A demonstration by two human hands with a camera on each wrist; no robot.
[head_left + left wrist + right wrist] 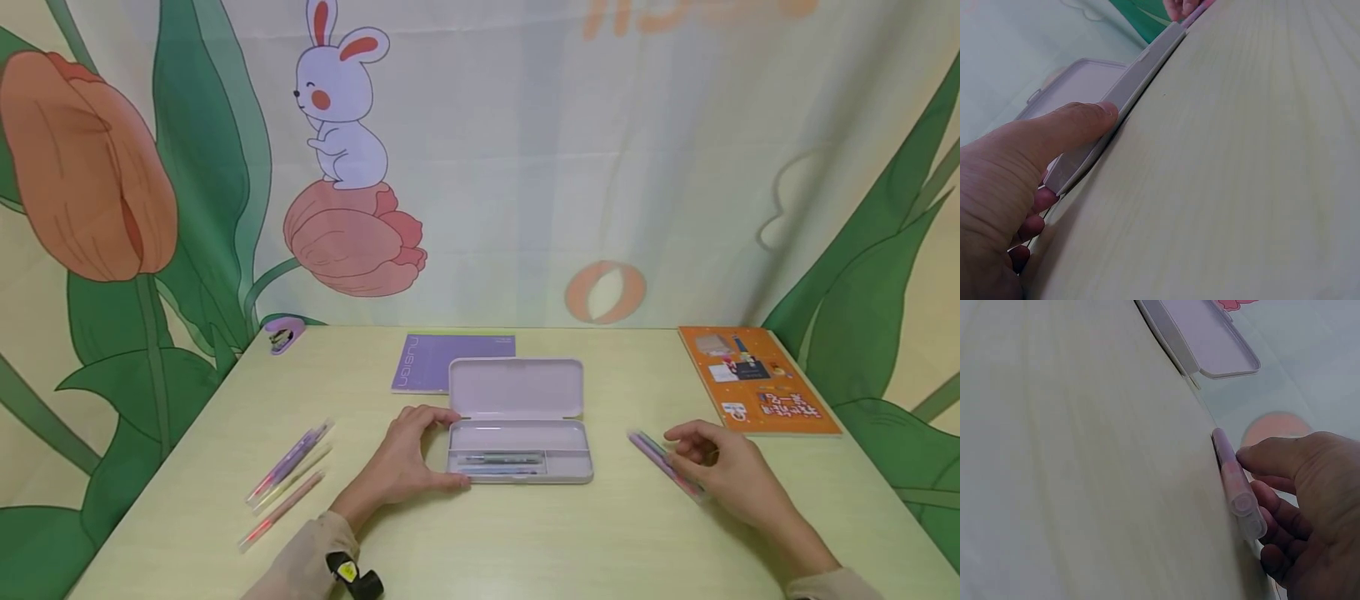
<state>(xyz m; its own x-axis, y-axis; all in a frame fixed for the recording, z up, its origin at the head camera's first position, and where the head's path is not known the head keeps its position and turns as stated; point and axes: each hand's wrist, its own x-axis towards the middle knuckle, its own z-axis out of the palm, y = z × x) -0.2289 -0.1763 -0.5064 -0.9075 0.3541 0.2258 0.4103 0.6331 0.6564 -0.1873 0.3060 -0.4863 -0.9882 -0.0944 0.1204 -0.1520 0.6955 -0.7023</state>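
A pale lilac pencil case (517, 435) stands with its lid (516, 388) raised. My left hand (408, 454) holds its left end, thumb along the front wall and fingers by the rear corner. Inside the front compartment lie a green-toned pen (502, 458) and a bluish pen (498, 472). To the right, my right hand (731, 471) reaches over a purple-and-pink highlighter (1229, 464) and a second capped pen (1252, 526) lying side by side. The thumb tip is right at the highlighter's side, and the loosely bent fingers are beside the pair, not wrapped round them.
Several clear-capped highlighters, a purple one (292, 458) among them, lie at the left. A purple notebook (435, 362) is behind the case, an orange booklet (757, 379) at the back right, a lilac stapler (285, 333) at the back left. A printed curtain (510, 167) hangs behind the table.
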